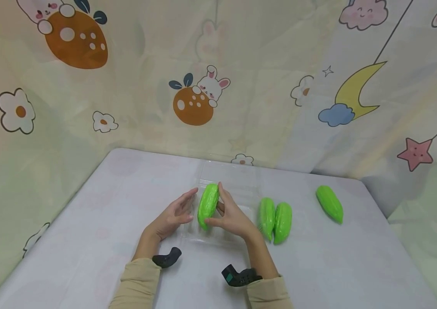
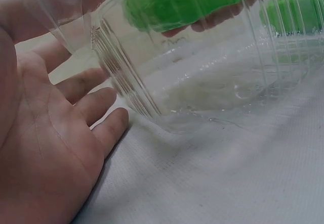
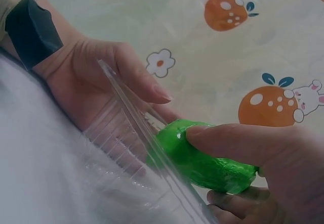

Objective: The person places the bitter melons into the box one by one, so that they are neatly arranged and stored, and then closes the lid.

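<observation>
A bright green, elongated model vegetable [image 1: 208,205] is pinched between the thumb and fingers of my right hand [image 1: 234,214]. It is held at the clear plastic box [image 1: 199,237], which stands with its lid [image 1: 233,175] folded back. The right wrist view shows the same green piece [image 3: 212,171] beside the box wall [image 3: 134,113]. My left hand [image 1: 173,216] stands at the box's left side with fingers extended. In the left wrist view its palm [image 2: 48,128] faces the box and the fingertips lie close to the wall; whether they touch is unclear.
Two more green model vegetables [image 1: 267,219] [image 1: 282,223] lie side by side just right of the box. Another green one [image 1: 330,204] lies farther right on the white table [image 1: 342,266]. A cartoon-printed curtain [image 1: 264,86] hangs behind the table.
</observation>
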A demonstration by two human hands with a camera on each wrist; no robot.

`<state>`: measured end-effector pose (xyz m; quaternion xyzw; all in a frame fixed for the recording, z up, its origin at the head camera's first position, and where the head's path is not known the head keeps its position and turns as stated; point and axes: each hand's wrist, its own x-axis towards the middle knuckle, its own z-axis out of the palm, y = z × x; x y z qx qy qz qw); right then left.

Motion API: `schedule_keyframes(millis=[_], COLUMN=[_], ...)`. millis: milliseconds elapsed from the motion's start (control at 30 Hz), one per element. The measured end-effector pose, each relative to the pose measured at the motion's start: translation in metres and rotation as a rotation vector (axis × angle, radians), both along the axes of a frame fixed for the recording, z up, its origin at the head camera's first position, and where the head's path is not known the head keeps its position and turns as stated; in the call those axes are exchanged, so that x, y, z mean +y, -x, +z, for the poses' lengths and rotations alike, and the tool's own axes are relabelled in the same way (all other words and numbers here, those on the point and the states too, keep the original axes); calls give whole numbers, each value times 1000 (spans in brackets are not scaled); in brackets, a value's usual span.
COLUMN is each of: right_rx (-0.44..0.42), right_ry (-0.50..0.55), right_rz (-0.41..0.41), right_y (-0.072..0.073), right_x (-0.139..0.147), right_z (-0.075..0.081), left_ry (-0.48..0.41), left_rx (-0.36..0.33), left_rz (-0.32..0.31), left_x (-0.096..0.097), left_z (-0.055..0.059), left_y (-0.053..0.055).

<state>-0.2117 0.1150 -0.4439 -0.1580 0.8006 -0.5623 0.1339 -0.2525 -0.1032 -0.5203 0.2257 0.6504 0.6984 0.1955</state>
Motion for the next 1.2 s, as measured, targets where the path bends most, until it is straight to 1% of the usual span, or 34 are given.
schedule_keyframes(millis=[200, 533, 767, 1200], right_rx=[33, 44, 54, 80], right_ry=[-15, -68, -81, -137], right_rz=[7, 30, 36, 53], right_y=[13, 12, 12, 12], right_x=[3, 2, 1, -1], right_z=[-26, -30, -31, -36], left_ry=[-10, -4, 6, -30], left_rx=[-3, -4, -4, 4], left_rz=[-15, -17, -17, -39], left_x=[-1, -1, -1, -1], left_z=[0, -2, -2, -2], left_y=[1, 2, 2, 3])
